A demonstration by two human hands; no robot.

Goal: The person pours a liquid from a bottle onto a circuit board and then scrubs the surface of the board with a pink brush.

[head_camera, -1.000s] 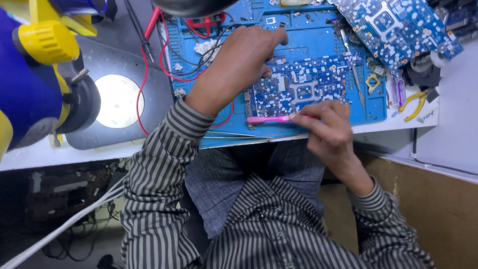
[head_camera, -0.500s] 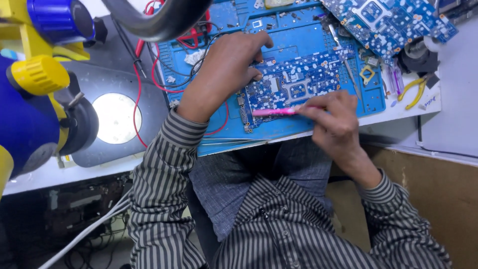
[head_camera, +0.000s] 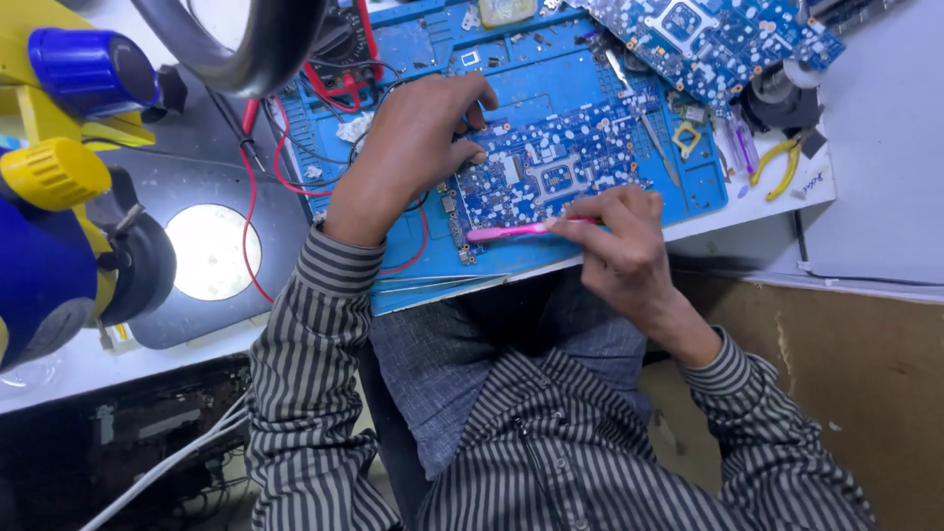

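My left hand (head_camera: 418, 147) lies palm down across the left end of the blue circuit board (head_camera: 551, 172), fingers curled and pressed onto its top edge, pinning it to the blue work mat (head_camera: 413, 49). My right hand (head_camera: 615, 246) sits just below the board's lower edge, thumb and fingertips pinched together on the handle of a pink brush (head_camera: 516, 231). The brush lies almost flat, running leftward from that hand along the near edge of the board; its far tip touches the board's lower left corner, just under my left wrist. Red wires (head_camera: 258, 192) loop off the mat to the left of my left hand, past a round lit lamp (head_camera: 211, 253) on the bench (head_camera: 885, 118). Beyond my right hand, further up and to the right, a second blue board (head_camera: 718, 39) lies tilted over the mat's far corner, with metal tweezers (head_camera: 649, 133) between it and the board I hold. Yellow-handled pliers (head_camera: 777, 162) rest well to the right of that hand. Both sleeves are striped grey.
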